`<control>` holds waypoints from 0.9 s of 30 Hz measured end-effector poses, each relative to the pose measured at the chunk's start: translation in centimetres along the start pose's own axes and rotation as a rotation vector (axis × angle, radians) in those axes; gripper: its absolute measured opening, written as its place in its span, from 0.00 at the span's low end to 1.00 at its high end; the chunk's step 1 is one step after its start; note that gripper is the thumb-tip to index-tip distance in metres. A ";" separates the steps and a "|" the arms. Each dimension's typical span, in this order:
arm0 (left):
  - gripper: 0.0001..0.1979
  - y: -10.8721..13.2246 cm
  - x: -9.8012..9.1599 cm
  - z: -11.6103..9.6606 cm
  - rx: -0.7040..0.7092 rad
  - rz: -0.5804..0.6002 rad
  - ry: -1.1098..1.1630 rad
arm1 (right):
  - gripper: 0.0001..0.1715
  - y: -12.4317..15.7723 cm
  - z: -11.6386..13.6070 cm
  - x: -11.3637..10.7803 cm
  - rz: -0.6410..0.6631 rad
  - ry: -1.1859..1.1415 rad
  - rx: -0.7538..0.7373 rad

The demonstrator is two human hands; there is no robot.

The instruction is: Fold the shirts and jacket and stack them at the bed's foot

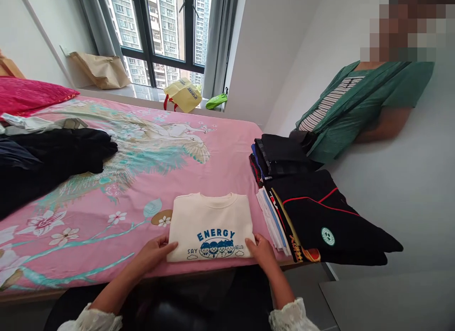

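Note:
A cream sweatshirt (pixel 209 219) with blue "ENERGY" lettering lies folded into a neat rectangle at the bed's near edge, collar pointing away from me. My left hand (pixel 159 249) grips its left side near the lower corner, thumb on top and fingers tucked beneath. On the opposite side, my right hand (pixel 261 250) pinches the right edge in the same way. Just right of it stands a stack of folded clothes (pixel 273 226), topped by a black garment (pixel 320 207) with red piping and a round white-green badge.
Behind that stack sits another dark folded pile (pixel 284 153). Loose black clothes (pixel 57 153) lie heaped on the left of the pink bed sheet (pixel 227 155). A person in a green top (pixel 355 108) stands at right. Bags, including a brown paper bag (pixel 101 70), rest on the windowsill.

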State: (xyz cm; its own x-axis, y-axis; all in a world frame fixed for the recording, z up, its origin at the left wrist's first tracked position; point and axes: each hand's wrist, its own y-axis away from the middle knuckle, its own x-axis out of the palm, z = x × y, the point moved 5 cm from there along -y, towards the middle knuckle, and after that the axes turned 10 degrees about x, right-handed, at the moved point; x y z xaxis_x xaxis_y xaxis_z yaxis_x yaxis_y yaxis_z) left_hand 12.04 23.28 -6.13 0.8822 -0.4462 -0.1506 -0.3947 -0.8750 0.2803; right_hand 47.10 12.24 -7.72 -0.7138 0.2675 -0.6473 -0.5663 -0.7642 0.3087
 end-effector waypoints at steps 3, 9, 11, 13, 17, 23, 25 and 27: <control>0.29 0.1 -0.3 -1.3 -0.077 -0.047 -0.057 | 0.29 -1.2 0.6 -0.4 0.067 -0.114 0.023; 0.34 0.2 1.1 -2.4 -0.167 0.076 0.070 | 0.31 -1.1 1.1 -0.4 0.140 -0.132 0.106; 0.32 0.3 1.3 -2.1 -0.171 0.052 0.118 | 0.30 -0.6 1.2 -0.5 0.130 -0.210 0.096; 0.28 0.5 1.5 -1.8 -0.126 0.022 0.203 | 0.30 -0.1 1.3 -0.8 0.104 -0.319 0.058; 0.19 1.7 2.5 -0.2 -0.119 0.131 0.372 | 0.26 1.0 0.2 -0.8 0.158 -0.344 0.079; 0.19 1.9 2.2 1.4 -0.170 0.029 0.391 | 0.26 1.0 -0.4 -0.9 0.128 -0.248 0.097; 0.20 1.9 2.2 1.1 -0.160 0.035 0.401 | 0.27 1.0 -0.7 -0.9 0.117 -0.262 0.084; 0.20 2.1 2.4 0.7 -0.164 0.081 0.408 | 0.26 1.3 -1.1 -0.9 0.143 -0.266 0.066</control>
State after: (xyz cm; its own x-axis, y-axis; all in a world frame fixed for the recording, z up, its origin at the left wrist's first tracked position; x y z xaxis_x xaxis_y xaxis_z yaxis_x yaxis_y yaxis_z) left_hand 13.19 20.25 -6.62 0.8924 -0.3723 0.2550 -0.4494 -0.7844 0.4275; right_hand 47.44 10.42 -7.52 -0.8659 0.3107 -0.3920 -0.4717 -0.7678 0.4335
